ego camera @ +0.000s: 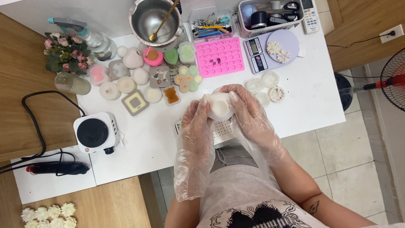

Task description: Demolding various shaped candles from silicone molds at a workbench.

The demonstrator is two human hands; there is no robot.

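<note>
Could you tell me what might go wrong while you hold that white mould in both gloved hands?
The loose clear plastic gloves on the left hand and right hand could let the round white silicone mould slip. It is held near the white table's front edge, so it might drop to the floor.

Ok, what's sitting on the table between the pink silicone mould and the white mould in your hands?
In the head view, a flower-shaped mould with green, yellow and white fillings lies between the pink silicone mould and the white mould held by both gloved hands; otherwise bare white table.
</note>
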